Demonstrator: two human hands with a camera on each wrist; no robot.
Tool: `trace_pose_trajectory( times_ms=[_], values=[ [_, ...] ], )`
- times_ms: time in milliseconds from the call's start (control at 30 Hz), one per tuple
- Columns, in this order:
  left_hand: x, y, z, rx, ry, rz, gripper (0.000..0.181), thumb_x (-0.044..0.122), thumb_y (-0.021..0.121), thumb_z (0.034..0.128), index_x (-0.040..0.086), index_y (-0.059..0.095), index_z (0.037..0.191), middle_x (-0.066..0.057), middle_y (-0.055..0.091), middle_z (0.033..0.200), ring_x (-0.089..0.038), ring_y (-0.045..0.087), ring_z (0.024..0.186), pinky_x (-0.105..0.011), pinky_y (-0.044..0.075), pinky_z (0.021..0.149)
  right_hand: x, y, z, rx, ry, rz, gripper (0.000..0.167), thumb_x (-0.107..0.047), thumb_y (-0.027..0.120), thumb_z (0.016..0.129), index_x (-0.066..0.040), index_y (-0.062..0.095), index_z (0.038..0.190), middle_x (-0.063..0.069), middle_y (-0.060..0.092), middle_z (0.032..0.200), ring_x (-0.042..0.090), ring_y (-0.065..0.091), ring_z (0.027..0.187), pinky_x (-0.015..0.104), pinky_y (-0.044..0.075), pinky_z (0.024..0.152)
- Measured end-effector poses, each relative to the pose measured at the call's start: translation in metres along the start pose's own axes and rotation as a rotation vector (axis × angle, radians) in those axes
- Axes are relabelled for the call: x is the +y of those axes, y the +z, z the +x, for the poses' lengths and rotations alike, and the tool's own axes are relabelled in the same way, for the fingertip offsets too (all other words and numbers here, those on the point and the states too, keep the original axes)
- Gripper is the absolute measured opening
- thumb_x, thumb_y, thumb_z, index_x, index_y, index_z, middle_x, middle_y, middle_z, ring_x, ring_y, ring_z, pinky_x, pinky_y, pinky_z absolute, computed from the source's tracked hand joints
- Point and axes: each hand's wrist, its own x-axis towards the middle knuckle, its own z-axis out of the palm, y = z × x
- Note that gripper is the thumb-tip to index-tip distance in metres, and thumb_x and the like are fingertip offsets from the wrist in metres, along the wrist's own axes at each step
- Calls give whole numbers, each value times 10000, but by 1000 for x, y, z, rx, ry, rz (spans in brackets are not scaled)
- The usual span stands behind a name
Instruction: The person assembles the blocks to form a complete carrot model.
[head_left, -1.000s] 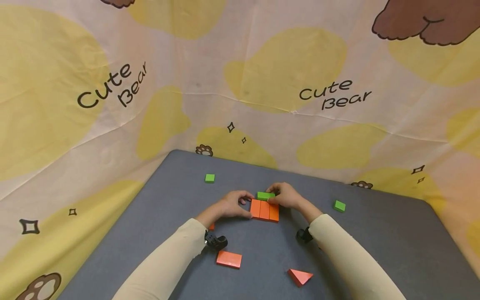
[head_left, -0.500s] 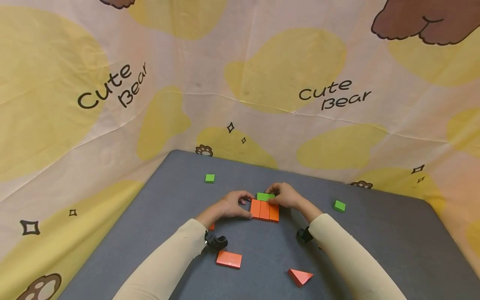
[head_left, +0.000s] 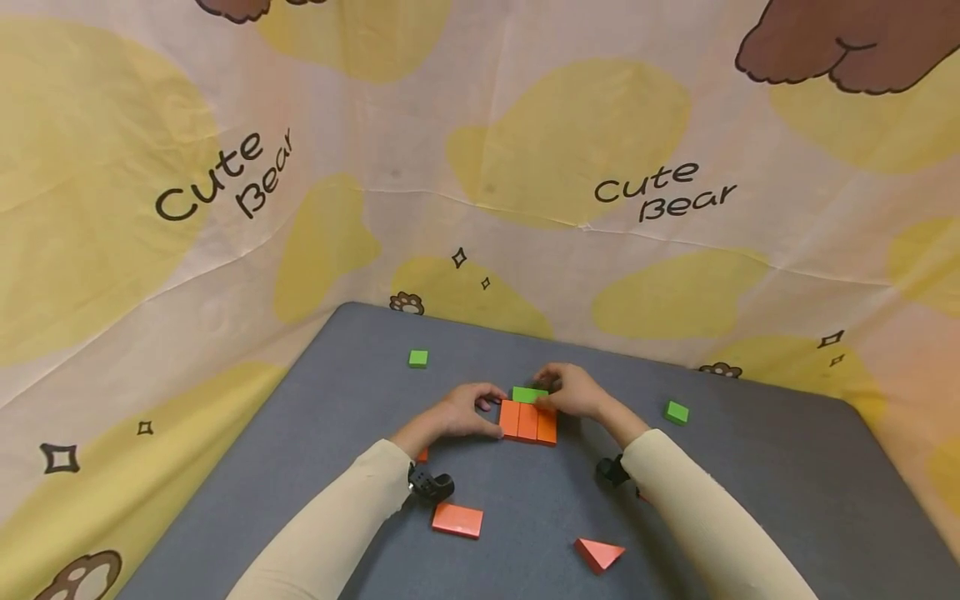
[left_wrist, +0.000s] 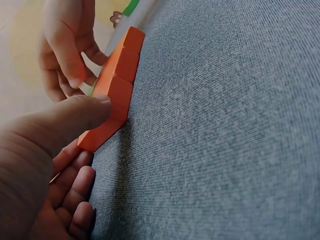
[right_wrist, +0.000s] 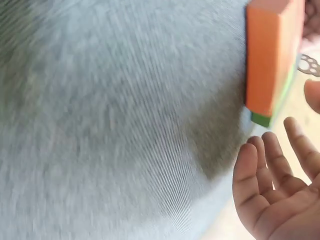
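Here, left hand (head_left: 467, 410) pinching orange block (head_left: 509, 418), right hand (head_left: 573, 392) loosely curved nearby

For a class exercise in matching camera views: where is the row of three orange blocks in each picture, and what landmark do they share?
Head: the row of three orange blocks is below centre, slightly right.
Left wrist: left of centre, slanting up to the right.
Right wrist: upper right, running off the top edge.
Shared landmark: the right hand.
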Motion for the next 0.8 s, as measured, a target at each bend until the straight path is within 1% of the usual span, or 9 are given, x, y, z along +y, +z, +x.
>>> trace_pose_trajectory(
  times_ms=[167,333,533,800],
  values=[
    [1,0,-1,0,1,-15,540,239,834,726,195,631,1226,15,625,1181,-128,551,983,-332,472,862,-1,-14,-13,9,-19,13,393,-198,700,853,-65,617,1214,169,616,1174,328,629,1022,402,544,795],
    [0,0,-1,2,21,-9,552,226,838,721,182,629,1231,7,627,1196,-128,557,987,-331,473,868,5,-31,-24,44,-29,19,397,-213,678,882,-65,606,1243,191,607,1218,341,616,1043,414,537,808],
    [-1,-1,-1,5,42,-8,559,220,836,717,168,630,1234,-2,638,1163,-129,562,983,-329,472,864,18,-51,-39,95,0,38,384,-217,651,899,-65,603,1248,212,590,1260,375,594,1078,462,514,856],
    [-1,0,-1,13,28,-2,563,232,840,711,184,632,1231,10,638,1153,-126,560,984,-332,471,867,41,-74,-62,138,42,84,388,-238,635,924,-67,581,1268,230,562,1299,385,571,1109,451,518,837]
  ],
)
